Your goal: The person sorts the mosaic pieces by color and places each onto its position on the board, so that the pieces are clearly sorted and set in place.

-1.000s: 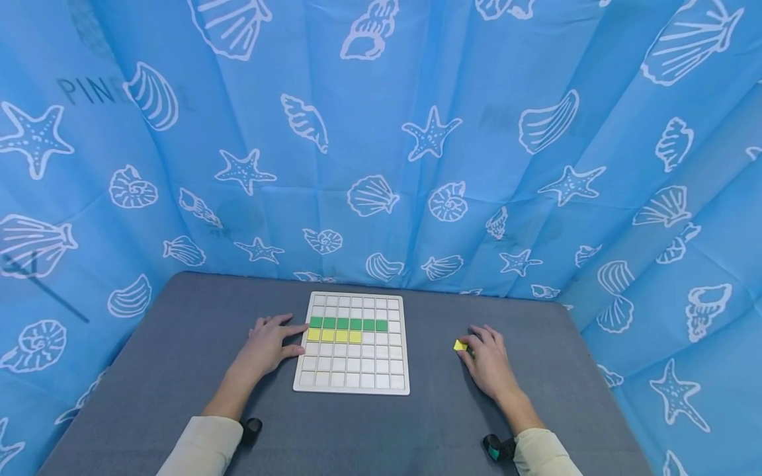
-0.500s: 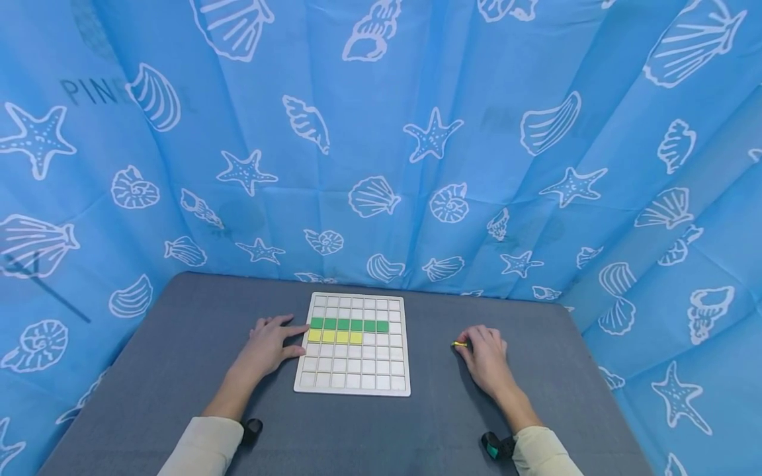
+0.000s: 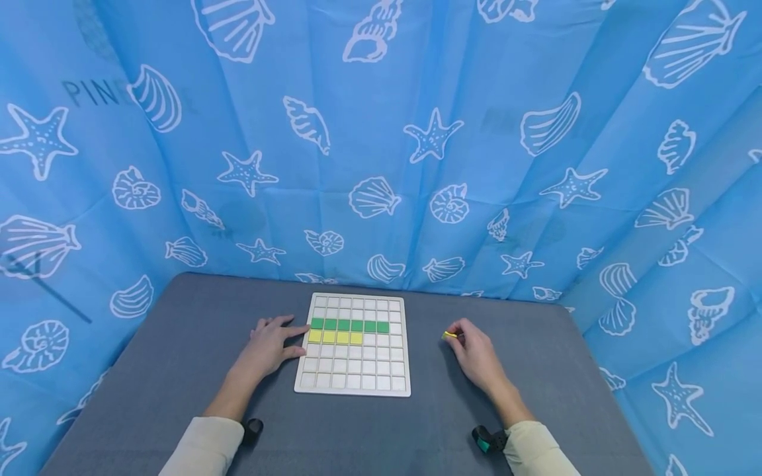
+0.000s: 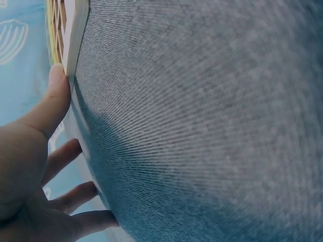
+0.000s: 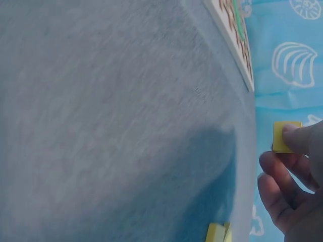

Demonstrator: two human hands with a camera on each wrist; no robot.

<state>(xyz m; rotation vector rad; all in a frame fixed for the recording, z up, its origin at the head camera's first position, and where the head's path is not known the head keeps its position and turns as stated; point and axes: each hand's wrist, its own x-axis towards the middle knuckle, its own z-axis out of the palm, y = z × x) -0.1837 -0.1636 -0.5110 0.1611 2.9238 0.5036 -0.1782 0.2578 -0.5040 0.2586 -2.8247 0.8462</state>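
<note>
A white square grid board [image 3: 364,393] lies on the table, with a row of green tiles [image 3: 342,324] and, just below it, a shorter row of yellow tiles [image 3: 329,337]. My left hand [image 3: 268,347] rests at the board's left edge, index finger and thumb at the rim. The left wrist view has the thumb [image 4: 56,83] against the board's side, the other fingers spread. Right of the board, my right hand [image 3: 476,350] pinches a small yellow tile [image 5: 280,136] between thumb and fingers, above the table.
More yellow tiles [image 5: 216,233] lie on the grey table cloth [image 3: 411,430] below my right hand, hidden from the head view. A blue curtain [image 3: 381,158] with white shells and starfish hangs behind and along the sides of the table.
My right hand has turned the yellow tile between its fingers, then shifted left toward the board with it. My left hand stays at the board's edge.
</note>
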